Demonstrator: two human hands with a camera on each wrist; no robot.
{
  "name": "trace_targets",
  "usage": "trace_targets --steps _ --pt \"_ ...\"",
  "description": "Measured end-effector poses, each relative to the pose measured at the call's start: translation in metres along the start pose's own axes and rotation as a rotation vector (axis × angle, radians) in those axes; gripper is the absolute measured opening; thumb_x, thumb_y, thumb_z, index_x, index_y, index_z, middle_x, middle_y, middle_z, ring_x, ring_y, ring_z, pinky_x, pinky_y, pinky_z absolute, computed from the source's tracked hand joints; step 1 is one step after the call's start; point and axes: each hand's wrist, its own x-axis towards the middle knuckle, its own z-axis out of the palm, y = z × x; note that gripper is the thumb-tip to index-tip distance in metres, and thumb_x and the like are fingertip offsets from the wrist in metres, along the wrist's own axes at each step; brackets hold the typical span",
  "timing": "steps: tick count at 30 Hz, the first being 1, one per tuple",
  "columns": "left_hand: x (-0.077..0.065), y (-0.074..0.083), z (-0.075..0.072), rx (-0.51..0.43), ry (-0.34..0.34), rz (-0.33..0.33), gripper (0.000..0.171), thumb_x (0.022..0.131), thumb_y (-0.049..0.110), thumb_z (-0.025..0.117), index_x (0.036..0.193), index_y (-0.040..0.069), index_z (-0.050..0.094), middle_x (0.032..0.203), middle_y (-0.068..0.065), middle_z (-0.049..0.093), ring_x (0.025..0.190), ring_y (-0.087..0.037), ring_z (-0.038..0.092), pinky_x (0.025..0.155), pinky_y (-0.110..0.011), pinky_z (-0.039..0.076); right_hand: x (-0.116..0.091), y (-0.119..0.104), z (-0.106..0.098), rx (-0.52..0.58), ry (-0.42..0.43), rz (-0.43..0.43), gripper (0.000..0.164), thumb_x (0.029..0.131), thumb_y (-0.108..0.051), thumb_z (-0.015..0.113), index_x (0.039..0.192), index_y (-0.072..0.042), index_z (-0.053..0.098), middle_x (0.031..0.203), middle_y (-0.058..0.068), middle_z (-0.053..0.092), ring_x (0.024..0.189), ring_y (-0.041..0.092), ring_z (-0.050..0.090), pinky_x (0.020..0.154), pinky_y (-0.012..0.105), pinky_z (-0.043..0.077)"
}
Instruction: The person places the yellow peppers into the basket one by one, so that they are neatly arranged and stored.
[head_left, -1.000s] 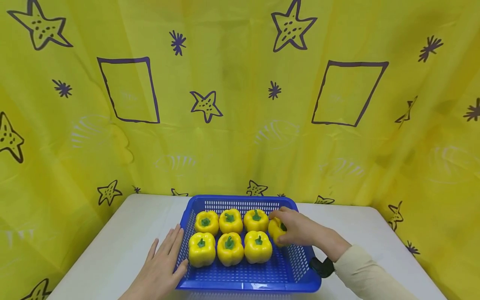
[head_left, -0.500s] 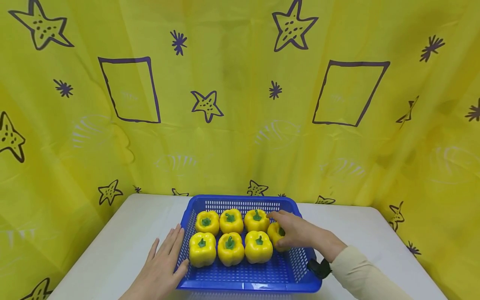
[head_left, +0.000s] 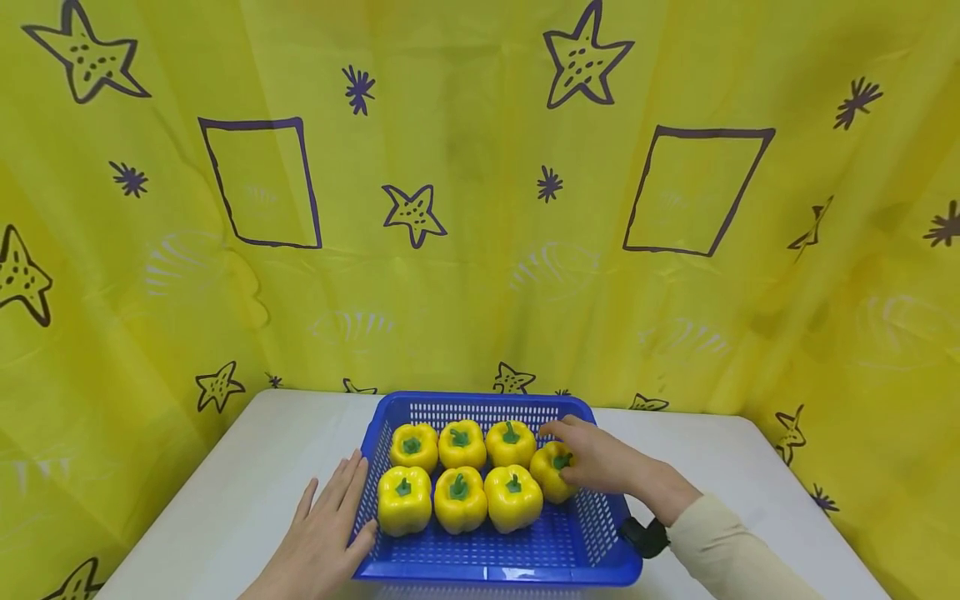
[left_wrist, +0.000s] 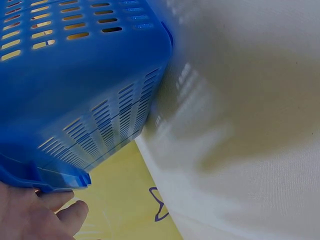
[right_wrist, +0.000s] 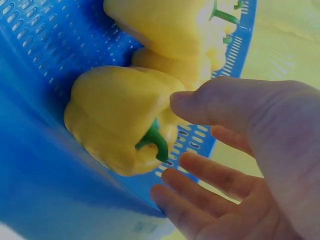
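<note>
A blue plastic basket point(head_left: 495, 572) holds several yellow bell peppers with green stems, set in two rows. My left hand point(head_left: 322, 525) lies with straight fingers along the basket's left rim; in the left wrist view its fingertips point(left_wrist: 75, 216) show just beyond the rim. At the basket's right side, my right hand point(head_left: 603, 457) is beside the rightmost bell pepper point(head_left: 550, 473), which leans on its side. In the right wrist view its fingers are spread and loose, with the thumb point(right_wrist: 200, 105) right at that pepper's edge. The front-row bell pepper point(head_left: 513, 500) stands close to the leaning one.
The basket stands on a white table point(head_left: 217, 500). Behind and at both sides hangs a yellow curtain point(head_left: 480, 317) with dark starfish drawings. A black band point(head_left: 643, 537) is at the right wrist, over the basket's right rim.
My right hand has eased off the rightmost bell pepper, which has shifted a little left and shows more. The front-row pepper beside it has moved slightly left. My left hand stays in place.
</note>
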Motion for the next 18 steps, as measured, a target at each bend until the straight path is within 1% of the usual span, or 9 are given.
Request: trace_targets --steps 4,8,10,12,14,16,18 --pt "0.0 0.0 0.001 0.003 0.005 0.004 0.073 0.095 0.032 0.052 0.156 0.003 0.025 0.164 -0.018 0.021 0.152 -0.042 0.018 0.118 -0.071 0.004 -0.008 0.002 -0.004 -0.006 0.063 -0.024 0.048 0.083 -0.004 0.069 0.13 -0.008 0.061 0.13 0.014 0.058 0.111 0.028 0.06 0.094 0.05 0.056" --pt "0.0 -0.001 0.0 0.038 0.018 0.012 0.072 0.094 0.03 0.052 0.155 0.002 0.028 0.164 -0.018 0.024 0.151 -0.043 0.02 0.117 -0.072 0.005 -0.02 0.008 -0.005 -0.03 0.192 -0.075 0.036 0.087 -0.006 0.067 0.123 -0.009 0.064 0.126 0.01 0.062 0.119 0.033 0.06 0.096 0.05 0.055" --pt "-0.002 -0.002 -0.002 0.073 0.039 0.026 0.07 0.093 0.029 0.054 0.154 0.001 0.032 0.162 -0.019 0.028 0.15 -0.043 0.022 0.117 -0.072 0.007 -0.027 0.012 -0.006 -0.046 0.265 -0.092 0.03 0.09 -0.007 0.066 0.12 -0.01 0.065 0.124 0.008 0.064 0.118 0.032 0.062 0.096 0.049 0.055" --pt "-0.004 -0.002 -0.005 0.116 0.067 0.052 0.068 0.092 0.027 0.056 0.151 0.0 0.037 0.16 -0.019 0.033 0.149 -0.042 0.025 0.117 -0.071 0.01 -0.034 0.017 -0.008 -0.054 0.335 -0.092 0.026 0.091 -0.007 0.065 0.116 -0.01 0.066 0.121 0.006 0.065 0.115 0.03 0.063 0.094 0.049 0.056" --pt "-0.006 -0.001 -0.008 0.136 0.092 0.093 0.065 0.091 0.025 0.06 0.149 0.0 0.041 0.158 -0.018 0.037 0.149 -0.041 0.028 0.117 -0.07 0.015 -0.041 0.021 -0.009 -0.073 0.404 -0.092 0.023 0.091 -0.007 0.066 0.113 -0.01 0.067 0.116 0.004 0.065 0.109 0.028 0.065 0.092 0.047 0.057" --pt "-0.008 0.001 -0.012 0.132 0.117 0.137 0.063 0.09 0.022 0.062 0.146 -0.001 0.045 0.156 -0.017 0.04 0.148 -0.039 0.03 0.116 -0.069 0.019 -0.048 0.026 -0.009 -0.102 0.47 -0.091 0.02 0.09 -0.006 0.067 0.109 -0.01 0.068 0.111 0.003 0.066 0.105 0.025 0.066 0.089 0.046 0.058" --pt "-0.009 0.005 -0.016 0.106 0.151 0.18 0.062 0.09 0.021 0.064 0.145 0.0 0.047 0.155 -0.015 0.042 0.147 -0.038 0.032 0.115 -0.069 0.023 -0.054 0.03 -0.009 -0.134 0.522 -0.087 0.018 0.089 -0.007 0.069 0.106 -0.011 0.069 0.108 0.001 0.066 0.103 0.023 0.066 0.088 0.045 0.058"
